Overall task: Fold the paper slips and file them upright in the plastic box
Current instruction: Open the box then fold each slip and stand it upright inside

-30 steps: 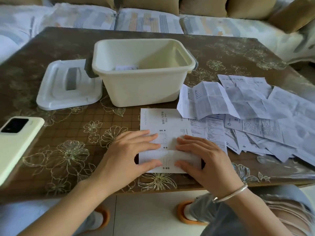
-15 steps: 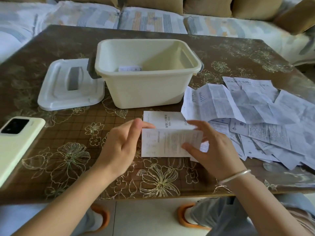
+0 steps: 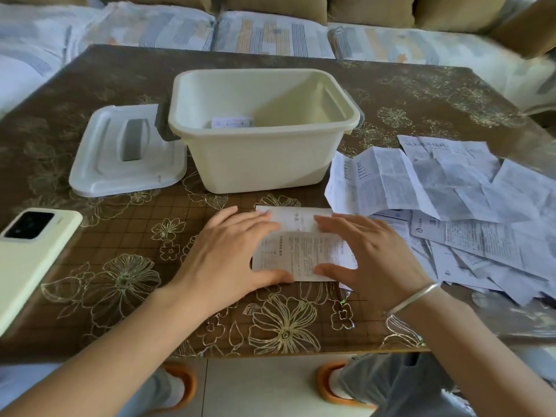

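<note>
Slip (image 3: pixel 301 251), folded over, flat on table (image 3: pixel 90 85) just in front of plastic box (image 3: pixel 261 164). L hand (image 3: pixel 231 254) & R hand (image 3: pixel 370 260) both laid on it, fingers straight, pressing down at either side, gripping nothing. Second slip (image 3: pixel 231 122) inside box, by near wall. Loose slips (image 3: pixel 466 206) heaped on table to R of box, unfolded. Lid (image 3: pixel 126 152) flat just beside box on L. Phone (image 3: pixel 30 257) near table's L edge. Bracelet (image 3: pixel 412 299) on R wrist.

Paper slip (image 3: pixel 301 254) now folded over, left hand (image 3: pixel 228 254) and right hand (image 3: pixel 371 260) lowered from lifting, pressing it flat
</note>
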Available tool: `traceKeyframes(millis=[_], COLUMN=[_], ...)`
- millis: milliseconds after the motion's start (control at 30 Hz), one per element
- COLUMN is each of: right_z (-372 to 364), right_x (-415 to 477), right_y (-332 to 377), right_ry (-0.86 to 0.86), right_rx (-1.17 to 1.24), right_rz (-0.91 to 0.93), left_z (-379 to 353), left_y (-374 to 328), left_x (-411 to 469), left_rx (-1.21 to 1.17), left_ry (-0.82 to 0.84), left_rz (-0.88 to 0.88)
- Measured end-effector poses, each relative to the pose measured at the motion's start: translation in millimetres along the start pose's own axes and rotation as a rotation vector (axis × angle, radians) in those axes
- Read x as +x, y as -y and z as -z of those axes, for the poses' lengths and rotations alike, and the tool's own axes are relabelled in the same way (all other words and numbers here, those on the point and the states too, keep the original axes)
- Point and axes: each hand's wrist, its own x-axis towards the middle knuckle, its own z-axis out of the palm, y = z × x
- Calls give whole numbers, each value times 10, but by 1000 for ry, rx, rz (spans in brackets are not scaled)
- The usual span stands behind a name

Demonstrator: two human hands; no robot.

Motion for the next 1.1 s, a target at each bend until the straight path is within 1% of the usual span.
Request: traceKeyframes(millis=[100,167,233,367,467,533,600,700,800,900,1000,1067,1100], right_z=[-56,-44,36,314,606,808,975,1116,1134,1107,1087,1059,1043], right_x=[-42,-31,9,164,328,488,687,1059,1452,1827,2079,2254,2274], right_y=[31,72,104,167,171,139,108,128,129,56,-57,-130,-150], right_ry=[-138,-238,-298,-306,-359,-373,-351,-260,-126,-69,-53,-40,-39], right_rx=[-38,-39,-5,88,142,231,390,465,399,266,241,211,183], right_rz=[36,75,116,107,58,15,12,15,6,7,12,28,33], left_z=[-10,3,83,448,877,1179,1426,1633,1698,1695,1659,1624,1608], left_y=[-57,-98,-117,-126,-98,4,164,440,622,746,771,824,824], left_x=[-51,-58,-25,101,208,302,434,681,876,1042,1182,1328,1375], left_rx=[61,6,-89,-184,-253,-317,-326,-312,-220,-145,-132,-100,-65], left_ry=[-175,-256,-306,-337,-407,-464,-465,-309,-115,99,334,434,445], left_rz=[-92,-120,-124,-126,-130,-68,13,121,171,146,49,42,41])
